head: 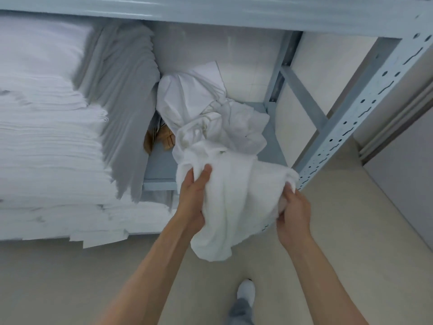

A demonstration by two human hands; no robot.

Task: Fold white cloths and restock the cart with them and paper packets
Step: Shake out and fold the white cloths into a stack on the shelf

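Gripping a crumpled white cloth [232,207] with both hands at centre frame. We are seeing the left hand [193,202] curling round its left edge, thumb on top, fingers tucked under the fabric. The right hand [291,212] is bunching the right edge, fingers closed into the folds. The cloth is hanging down in front of the shelf edge, its upper part trailing back into a loose heap of white linen [210,109] lying on the grey metal shelf [161,165]. A tall stack of folded white cloths [46,137] is filling the left of the frame. A perforated upright [365,97] is running down the right. Beige floor [70,277] is showing below, a white shoe [246,292] at bottom centre. We are reading no labels.
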